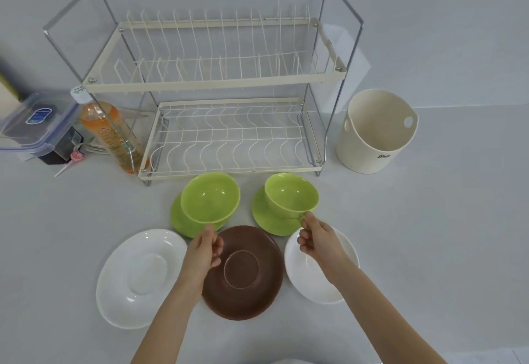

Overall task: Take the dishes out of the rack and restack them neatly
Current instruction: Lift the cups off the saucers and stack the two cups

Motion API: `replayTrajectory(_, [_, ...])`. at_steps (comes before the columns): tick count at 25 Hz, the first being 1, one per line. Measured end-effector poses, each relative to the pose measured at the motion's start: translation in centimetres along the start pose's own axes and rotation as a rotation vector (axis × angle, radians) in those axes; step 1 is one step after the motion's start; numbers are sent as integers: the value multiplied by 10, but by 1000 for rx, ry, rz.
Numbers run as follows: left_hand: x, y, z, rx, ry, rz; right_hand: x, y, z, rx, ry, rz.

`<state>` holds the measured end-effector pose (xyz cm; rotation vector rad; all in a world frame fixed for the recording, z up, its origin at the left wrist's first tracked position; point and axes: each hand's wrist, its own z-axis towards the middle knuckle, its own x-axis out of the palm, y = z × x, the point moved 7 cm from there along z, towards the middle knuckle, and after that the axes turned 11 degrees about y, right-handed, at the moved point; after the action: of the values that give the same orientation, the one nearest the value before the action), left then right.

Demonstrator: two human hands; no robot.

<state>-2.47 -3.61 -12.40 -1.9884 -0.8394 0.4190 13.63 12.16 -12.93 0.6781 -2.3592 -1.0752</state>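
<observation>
Pinching each green cup's handle, left hand (204, 245) and right hand (316, 239) hold left cup (210, 197) and right cup (290, 194) over saucers before the emptied rack (217, 83), seemingly pairing sets.

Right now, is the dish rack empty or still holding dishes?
Empty: both tiers of the dish rack show bare wire, and the cups and saucers sit on the table in front.

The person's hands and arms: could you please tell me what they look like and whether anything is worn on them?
Both forearms are bare as far as the frame's lower edge, with no sleeves showing. The left hand and right hand wear no gloves, and no rings, watch or bracelet can be seen.
</observation>
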Motion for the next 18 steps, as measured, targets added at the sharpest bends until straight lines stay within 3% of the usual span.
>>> replayTrajectory(4, [54,-9,-4,91,92,16,-30,10,-10,-114,-11,-8])
replayTrajectory(9, [125,-6,1,82,205,-14,-90,26,-23,-220,-85,4])
replayTrajectory(18, [210,14,21,-63,343,55,-183,17,-21,-212,-229,87])
